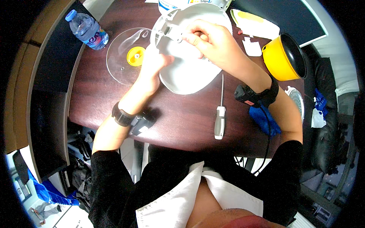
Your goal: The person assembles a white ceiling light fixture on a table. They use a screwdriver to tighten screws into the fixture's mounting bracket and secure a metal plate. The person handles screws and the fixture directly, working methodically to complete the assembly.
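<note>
— While the left hand (154,62) steadies the white plastic housing (190,49) on the desk (178,117), its grip closed on the rim; what about the right?

— Right hand (213,45) pinches a part on top; screwdriver (220,114) lies nearby.

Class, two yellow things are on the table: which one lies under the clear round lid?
The small yellow knob, at the clear lid's centre; the yellow pot stands far right, much larger.

Single head-worn fisheye view, straight down, close over a dark table (182,125).
</note>
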A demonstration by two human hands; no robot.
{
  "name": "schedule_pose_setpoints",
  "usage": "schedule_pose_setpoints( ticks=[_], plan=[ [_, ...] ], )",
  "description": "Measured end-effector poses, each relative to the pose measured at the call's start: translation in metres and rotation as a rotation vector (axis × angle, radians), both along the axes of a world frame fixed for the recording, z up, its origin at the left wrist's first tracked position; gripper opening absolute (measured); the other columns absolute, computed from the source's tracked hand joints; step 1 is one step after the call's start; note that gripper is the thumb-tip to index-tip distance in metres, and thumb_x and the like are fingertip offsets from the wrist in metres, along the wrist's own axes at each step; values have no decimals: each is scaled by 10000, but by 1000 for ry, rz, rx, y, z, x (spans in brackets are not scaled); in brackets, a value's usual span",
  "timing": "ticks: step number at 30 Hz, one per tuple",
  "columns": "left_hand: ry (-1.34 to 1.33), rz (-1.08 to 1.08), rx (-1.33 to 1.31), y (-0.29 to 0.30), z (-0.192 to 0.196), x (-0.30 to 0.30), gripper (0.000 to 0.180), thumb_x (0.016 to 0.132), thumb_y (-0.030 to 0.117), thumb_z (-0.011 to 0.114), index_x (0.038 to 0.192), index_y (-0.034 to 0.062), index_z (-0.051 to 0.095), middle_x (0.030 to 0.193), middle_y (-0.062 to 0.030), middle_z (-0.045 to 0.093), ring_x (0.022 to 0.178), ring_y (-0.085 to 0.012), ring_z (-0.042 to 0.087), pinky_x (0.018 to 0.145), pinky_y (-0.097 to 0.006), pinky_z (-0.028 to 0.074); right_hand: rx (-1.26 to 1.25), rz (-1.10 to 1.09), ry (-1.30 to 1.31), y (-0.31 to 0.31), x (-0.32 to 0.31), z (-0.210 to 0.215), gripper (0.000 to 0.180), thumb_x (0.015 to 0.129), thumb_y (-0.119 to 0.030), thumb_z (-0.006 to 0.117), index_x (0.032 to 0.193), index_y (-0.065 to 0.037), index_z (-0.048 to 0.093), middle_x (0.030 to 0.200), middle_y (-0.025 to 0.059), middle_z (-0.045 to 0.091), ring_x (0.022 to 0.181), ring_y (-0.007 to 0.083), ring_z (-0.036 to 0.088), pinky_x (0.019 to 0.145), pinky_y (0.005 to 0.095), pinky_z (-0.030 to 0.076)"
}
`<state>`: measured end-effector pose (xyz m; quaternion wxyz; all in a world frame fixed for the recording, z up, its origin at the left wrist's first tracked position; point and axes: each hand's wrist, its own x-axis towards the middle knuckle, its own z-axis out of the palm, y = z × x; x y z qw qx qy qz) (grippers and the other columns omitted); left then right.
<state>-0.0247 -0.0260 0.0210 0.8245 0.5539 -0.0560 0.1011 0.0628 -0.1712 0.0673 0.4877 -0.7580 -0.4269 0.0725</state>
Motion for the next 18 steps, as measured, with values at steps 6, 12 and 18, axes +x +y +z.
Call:
schedule_pose_setpoints(
  ticks=[6,12,18],
  plan=[
    [-3,-3,8,-2,0,-1,428,650,148,499,1037,-34,473,896,-63,552,787,-114,521,698,-228,421,5,-38,63,-2,0,-2,154,803,-166,552,808,-12,565,586,41,551,472,92,524,418,222,415],
    [10,-16,50,0,-1,0,411,649,149,497,1016,-37,482,869,-55,555,768,-107,519,696,-231,420,-18,-89,-260,0,0,-2,173,760,-189,600,767,-21,558,582,84,554,486,180,534,471,273,417],
    [7,-43,50,0,0,0,386,657,155,495,992,-38,494,834,-54,560,752,-103,520,692,-228,420,-114,-118,-375,-5,0,5,184,750,-208,606,732,-34,549,575,92,543,501,218,532,479,299,411]
  ],
)
